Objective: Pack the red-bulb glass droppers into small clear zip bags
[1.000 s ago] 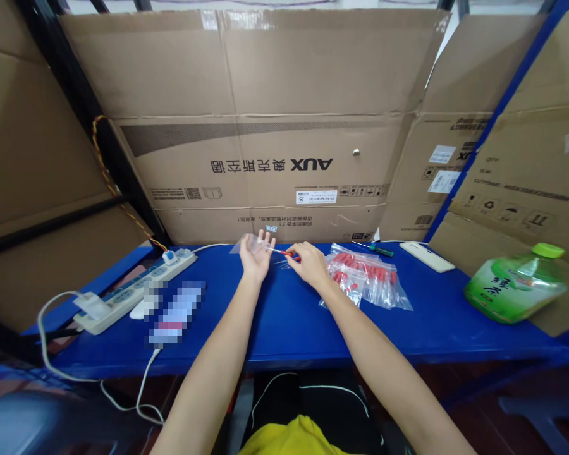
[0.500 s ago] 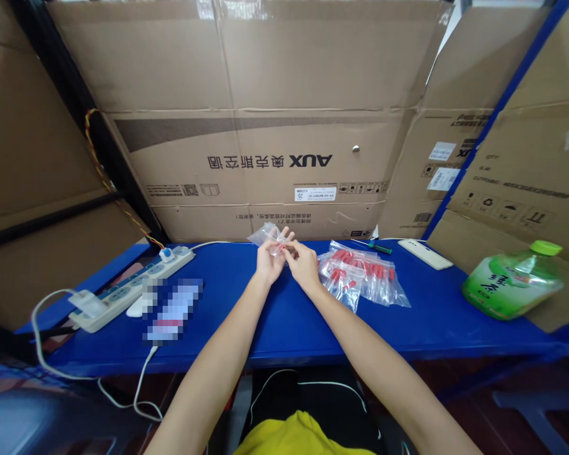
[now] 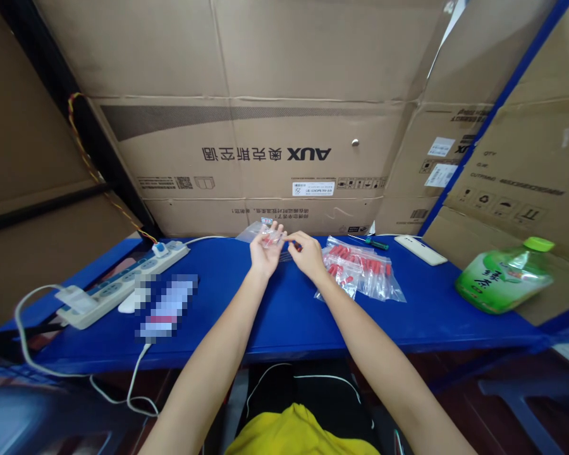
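Observation:
My left hand (image 3: pixel 265 251) is turned palm up, fingers raised, and holds a clear plastic bag (image 3: pixel 249 232) with a small printed label at its far edge. Some red shows through the plastic on the palm. Close beside it, my right hand (image 3: pixel 308 254) is closed in a pinch, and a small piece (image 3: pixel 294 245), dark and red, shows at its fingertips; its exact kind is too small to make out. Just right of this hand, clear zip bags (image 3: pixel 379 281) of small red tube-like pieces lie overlapping on the blue table (image 3: pixel 284 322).
A green-handled screwdriver (image 3: pixel 377 244) and a white phone-like slab (image 3: pixel 420 249) lie at the back. On the right stands a leaning green bottle (image 3: pixel 500 278). A power strip (image 3: pixel 128 278) and a cabled phone (image 3: pixel 168 309) occupy the left. Cardboard walls (image 3: pixel 265 139) enclose the table.
My hands have drawn slightly apart; the right fingers have left the bag on the left palm. The bag now extends farther left, its label showing. The camera view has shifted slightly.

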Available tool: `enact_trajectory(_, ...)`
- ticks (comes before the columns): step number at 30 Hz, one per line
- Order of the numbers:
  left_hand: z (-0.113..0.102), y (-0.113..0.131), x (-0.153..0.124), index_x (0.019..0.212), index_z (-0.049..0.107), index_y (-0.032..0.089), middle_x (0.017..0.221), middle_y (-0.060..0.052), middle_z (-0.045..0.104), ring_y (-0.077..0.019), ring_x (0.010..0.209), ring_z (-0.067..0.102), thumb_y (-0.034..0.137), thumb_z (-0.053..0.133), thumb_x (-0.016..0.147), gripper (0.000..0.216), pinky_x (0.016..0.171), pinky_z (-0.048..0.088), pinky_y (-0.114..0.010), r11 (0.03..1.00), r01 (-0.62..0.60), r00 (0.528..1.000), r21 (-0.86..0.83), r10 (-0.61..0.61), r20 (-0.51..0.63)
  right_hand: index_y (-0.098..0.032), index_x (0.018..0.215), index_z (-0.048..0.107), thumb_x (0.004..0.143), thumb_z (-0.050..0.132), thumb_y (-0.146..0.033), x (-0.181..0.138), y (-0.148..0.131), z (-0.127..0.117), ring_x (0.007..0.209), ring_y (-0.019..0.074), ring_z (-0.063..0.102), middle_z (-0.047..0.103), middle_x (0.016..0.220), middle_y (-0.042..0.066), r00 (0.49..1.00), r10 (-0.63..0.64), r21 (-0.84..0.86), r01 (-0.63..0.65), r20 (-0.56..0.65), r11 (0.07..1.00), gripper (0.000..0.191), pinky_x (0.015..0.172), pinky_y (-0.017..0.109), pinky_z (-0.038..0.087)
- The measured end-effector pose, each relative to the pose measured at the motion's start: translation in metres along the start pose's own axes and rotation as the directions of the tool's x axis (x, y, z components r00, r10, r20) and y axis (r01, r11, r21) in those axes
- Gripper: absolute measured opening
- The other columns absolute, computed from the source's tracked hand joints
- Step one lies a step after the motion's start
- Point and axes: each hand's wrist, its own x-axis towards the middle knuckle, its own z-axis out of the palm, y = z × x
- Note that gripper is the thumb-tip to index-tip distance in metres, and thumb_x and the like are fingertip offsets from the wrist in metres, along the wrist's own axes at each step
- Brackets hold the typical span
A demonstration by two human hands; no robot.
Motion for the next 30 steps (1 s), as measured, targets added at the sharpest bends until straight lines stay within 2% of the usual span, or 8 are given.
enact_trajectory(5,-0.01,0.012,0.01,0.088,0.054,0.021,0.107,-0.006,0.075,-0.0235,0.114,0.073,0.006,0.054,0.08,0.018,0.109,0.054,-0.046,0.996,-0.051,0.986,-0.074,0.038,-0.165,-0.024,0.108,0.078,0.093,0.06,-0.021,0.0,0.023,-0.024,0.114,0.0303,0.055,0.077,0.11,0.009,0.966,0.183,-0.422,-0.092,0.181,0.902,0.024,0.098,0.043,0.04)
enact_trajectory(8,-0.012,0.015,0.012,0.089,0.056,0.022,0.101,-0.005,0.075,-0.0225,0.106,0.074,0.009,0.055,0.082,0.014,0.108,0.055,-0.045,0.994,-0.052,0.977,-0.094,0.032,-0.209,-0.025,0.104,0.078,0.089,0.07,-0.025,-0.001,0.032,-0.027,0.116,0.0318,0.054,0.077,0.105,0.009,0.899,0.303,-0.521,-0.101,0.318,0.848,0.017,0.1,0.046,0.035)
enact_trajectory(11,-0.012,0.016,0.013,0.091,0.058,0.021,0.101,-0.006,0.075,-0.0225,0.103,0.075,0.012,0.055,0.084,0.012,0.106,0.056,-0.045,0.993,-0.056,0.979,-0.107,0.034,-0.201,-0.024,0.097,0.077,0.091,0.069,-0.022,-0.002,0.035,-0.025,0.115,0.0301,0.056,0.077,0.105,0.009,0.868,0.337,-0.536,-0.1,0.364,0.838,0.01,0.101,0.046,0.034)
enact_trajectory(14,-0.011,0.017,0.012,0.09,0.057,0.021,0.102,-0.007,0.074,-0.0228,0.105,0.074,0.014,0.056,0.086,0.008,0.104,0.056,-0.044,0.991,-0.058,0.982,-0.119,0.035,-0.186,-0.025,0.095,0.075,0.094,0.069,-0.021,-0.001,0.037,-0.023,0.117,0.0301,0.058,0.077,0.105,0.007,0.878,0.312,-0.497,-0.101,0.363,0.862,0.007,0.101,0.046,0.035)
enact_trajectory(17,-0.012,0.02,0.013,0.089,0.057,0.02,0.103,-0.007,0.074,-0.023,0.105,0.074,0.016,0.056,0.087,0.005,0.102,0.057,-0.043,0.99,-0.071,0.981,-0.121,0.048,-0.188,-0.025,0.102,0.072,0.096,0.067,-0.023,0.001,0.041,-0.026,0.11,0.0279,0.063,0.077,0.105,0.006,0.919,0.208,-0.38,-0.071,0.335,0.922,0.008,0.095,0.04,0.041)
enact_trajectory(23,-0.016,0.03,0.017,0.089,0.057,0.021,0.106,-0.006,0.073,-0.0213,0.105,0.073,0.02,0.055,0.09,0.002,0.1,0.057,-0.04,0.983,-0.151,0.962,-0.102,0.123,-0.244,-0.023,0.108,0.069,0.101,0.06,-0.027,0.006,0.036,-0.027,0.092,0.0207,0.068,0.076,0.099,0.004,0.986,-0.011,-0.072,0.023,0.166,0.997,0.012,0.087,0.031,0.047)
enact_trajectory(27,-0.014,0.024,0.015,0.089,0.057,0.022,0.108,-0.006,0.073,-0.0219,0.109,0.072,0.018,0.056,0.089,0.004,0.101,0.057,-0.041,0.991,-0.133,0.965,-0.031,0.122,-0.233,-0.024,0.106,0.071,0.101,0.062,-0.031,0.004,0.022,-0.018,0.092,0.0217,0.068,0.076,0.099,0.004,0.996,-0.039,-0.105,0.048,0.086,0.993,0.013,0.088,0.032,0.047)
enact_trajectory(30,-0.009,0.009,0.01,0.092,0.058,0.021,0.11,-0.008,0.074,-0.0229,0.106,0.073,0.017,0.057,0.086,0.007,0.098,0.058,-0.041,0.999,-0.037,0.984,0.037,0.043,-0.17,-0.026,0.107,0.074,0.101,0.063,-0.033,0.0,0.012,-0.009,0.094,0.0226,0.066,0.076,0.1,0.004,0.998,-0.046,-0.172,0.053,0.042,0.984,0.014,0.087,0.033,0.048)
